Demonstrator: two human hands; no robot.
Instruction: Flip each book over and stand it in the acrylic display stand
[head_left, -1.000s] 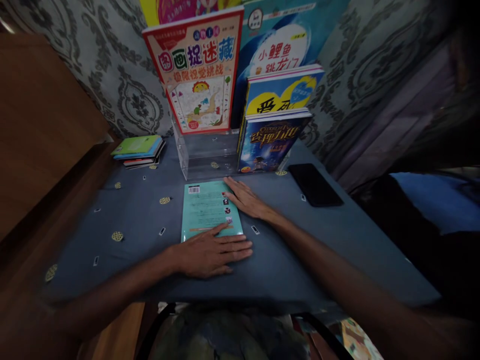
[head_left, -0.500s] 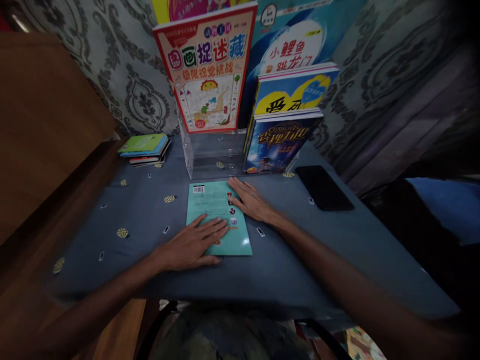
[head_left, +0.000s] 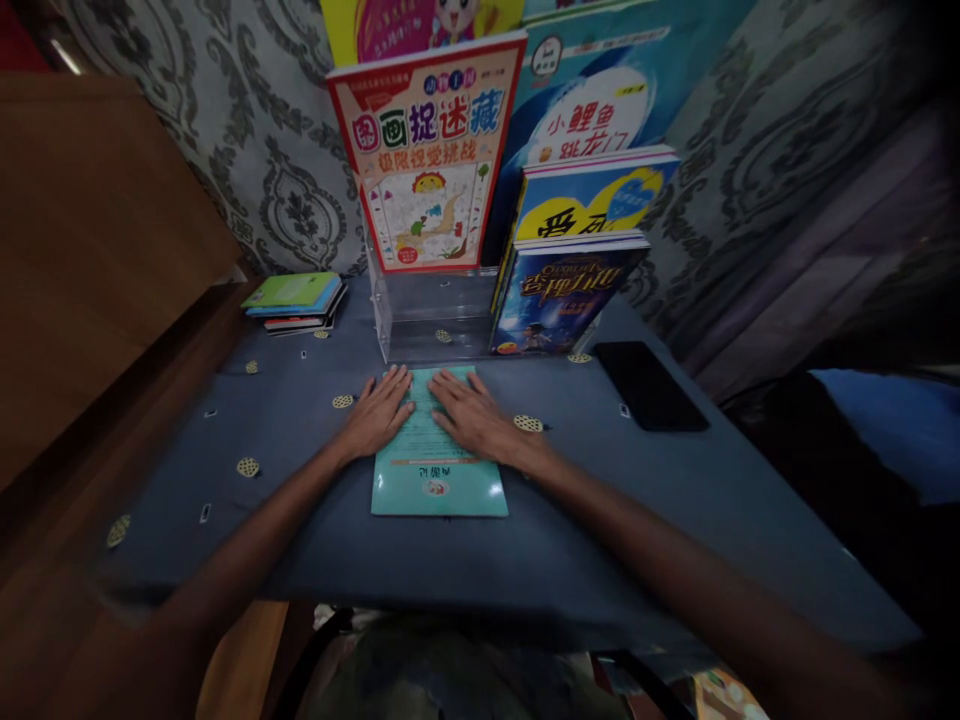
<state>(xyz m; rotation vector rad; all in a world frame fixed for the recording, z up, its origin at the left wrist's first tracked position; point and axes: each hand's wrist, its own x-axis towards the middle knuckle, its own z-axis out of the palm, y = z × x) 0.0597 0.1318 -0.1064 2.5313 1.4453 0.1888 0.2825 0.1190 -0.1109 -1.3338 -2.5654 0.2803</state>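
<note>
A thin teal book lies flat on the table in front of me, its printed title upside down from where I look. On its upper left part rests my left hand, fingers stretched out and pointing away from me. My right hand lies on the upper right part, with its fingers spread flat as well. Both hands are open, and their palms cover the book's upper side edges. Between them a strip of the cover with fine print stays visible.
Behind the book stands a clear acrylic rack holding several upright books, among them a red-bordered one and a dark blue one. A small stack of books lies at the back left. To the right is a black phone-like slab.
My left hand has moved from the book's lower left up to its upper left edge. My right hand has shifted slightly down and inward. The book's lower part is now uncovered.
</note>
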